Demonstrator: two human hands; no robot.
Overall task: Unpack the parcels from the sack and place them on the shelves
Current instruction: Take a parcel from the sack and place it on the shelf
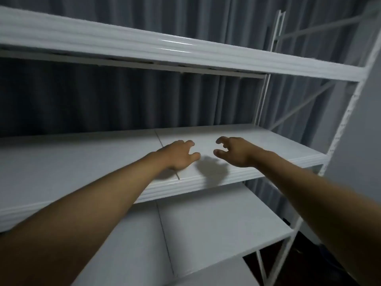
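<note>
A white metal shelving unit fills the view. Both my arms reach out over its middle shelf. My left hand hovers just above the shelf surface near the front edge, fingers loosely curled and holding nothing. My right hand is a short gap to its right, fingers also loosely curled and holding nothing. The two hands face each other with a bare patch of shelf between them. No parcel and no sack are in view.
An upper shelf runs overhead and a lower shelf lies below the hands. Grey curtains hang behind the unit. White uprights and diagonal braces close the right end, beside a grey wall.
</note>
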